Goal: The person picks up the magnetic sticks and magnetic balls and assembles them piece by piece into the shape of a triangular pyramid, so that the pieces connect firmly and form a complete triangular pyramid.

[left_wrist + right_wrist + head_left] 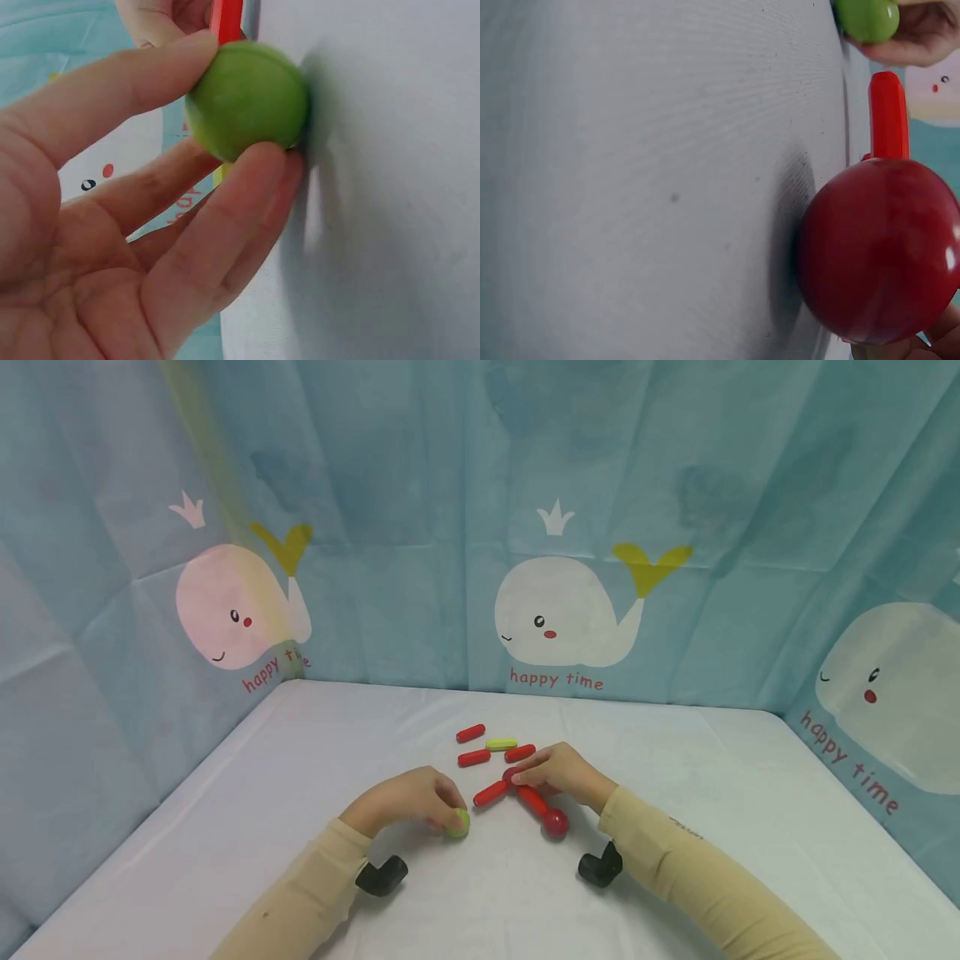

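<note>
Between the thumb and fingers of my left hand (420, 797) is a green ball (247, 101), held low at the white tabletop. My right hand (561, 770) grips a red ball-and-rod piece at its far ball (511, 774). Two red rods meet at that ball: the left rod (490, 794) points toward the green ball, and the right rod (533, 802) runs to a near red ball (555, 823). The right wrist view shows this near ball large, covering most of the right hand. A small gap separates the green ball from the left rod.
Beyond the hands lie several loose rods: a far red rod (471, 733), a red rod (474, 758), another red rod (520, 753) and a yellow-green rod (502, 744). A blue whale-print curtain (420, 610) borders the white table (345, 727) at the back and sides.
</note>
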`<state>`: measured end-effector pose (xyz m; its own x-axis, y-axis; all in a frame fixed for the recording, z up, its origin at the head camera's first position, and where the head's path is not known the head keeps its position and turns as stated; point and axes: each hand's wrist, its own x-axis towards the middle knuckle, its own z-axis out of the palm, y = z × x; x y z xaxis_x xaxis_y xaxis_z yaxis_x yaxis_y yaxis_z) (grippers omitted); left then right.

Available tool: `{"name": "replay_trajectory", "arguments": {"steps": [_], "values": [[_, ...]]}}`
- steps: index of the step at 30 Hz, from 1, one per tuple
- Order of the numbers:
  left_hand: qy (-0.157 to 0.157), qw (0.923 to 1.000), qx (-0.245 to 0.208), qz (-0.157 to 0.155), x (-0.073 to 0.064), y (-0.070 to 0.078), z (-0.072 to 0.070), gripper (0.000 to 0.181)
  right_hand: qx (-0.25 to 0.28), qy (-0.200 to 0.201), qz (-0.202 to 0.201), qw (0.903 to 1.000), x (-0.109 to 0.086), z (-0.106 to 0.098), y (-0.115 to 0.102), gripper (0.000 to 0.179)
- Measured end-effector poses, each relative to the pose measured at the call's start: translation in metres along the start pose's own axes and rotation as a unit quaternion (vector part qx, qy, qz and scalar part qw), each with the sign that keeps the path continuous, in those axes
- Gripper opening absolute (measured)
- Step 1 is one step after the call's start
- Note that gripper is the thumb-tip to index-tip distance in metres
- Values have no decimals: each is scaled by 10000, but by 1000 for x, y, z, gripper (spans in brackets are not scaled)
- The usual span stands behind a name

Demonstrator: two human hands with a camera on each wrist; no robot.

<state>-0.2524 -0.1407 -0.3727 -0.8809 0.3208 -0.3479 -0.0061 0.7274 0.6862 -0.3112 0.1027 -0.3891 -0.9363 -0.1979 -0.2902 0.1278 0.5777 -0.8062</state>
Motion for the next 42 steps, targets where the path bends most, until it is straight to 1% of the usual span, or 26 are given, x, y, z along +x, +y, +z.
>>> {"name": "replay_trajectory", "arguments": {"steps": [3, 8, 15, 19, 24, 27, 30, 33, 36, 39, 42], "values": [[191, 9997, -131, -110, 3, -2, 0, 15, 10, -29, -58, 10000, -1, 0, 0, 32], [481, 9985, -216, -145, 9, -2, 3, 19, 25, -17, -73, 10000, -2, -2, -2, 30], [723, 9970, -219, -144, 11, 0, 6, 18, 101, -65, -55, 9999, -2, -2, -4, 31], [759, 9969, -190, -114, 13, -1, 7, 18, 120, -38, -42, 9999, -2, 0, -4, 30], [743, 9969, -235, -100, 13, -2, 9, 16, -3, -39, -15, 10000, -4, -1, -3, 32], [726, 9970, -244, -105, 12, -1, 10, 16, -98, -5, -61, 9999, -8, -6, 0, 33], [708, 9972, -225, -122, 13, 0, 12, 16, -223, 15, -92, 9997, -16, -18, 7, 31], [713, 9972, -184, -143, 14, 1, 13, 17, -310, -115, -68, 9994, -27, -30, 18, 28], [741, 9969, -178, -192, 14, 1, 13, 19, -339, -387, -71, 9987, -38, -39, 27, 28], [783, 9964, -201, -249, 14, 1, 12, 20, -280, -637, -154, 9975, -46, -41, 32, 29], [807, 9962, -194, -276, 13, 0, 10, 20, -252, -637, -180, 9975, -51, -37, 33, 27]]}}
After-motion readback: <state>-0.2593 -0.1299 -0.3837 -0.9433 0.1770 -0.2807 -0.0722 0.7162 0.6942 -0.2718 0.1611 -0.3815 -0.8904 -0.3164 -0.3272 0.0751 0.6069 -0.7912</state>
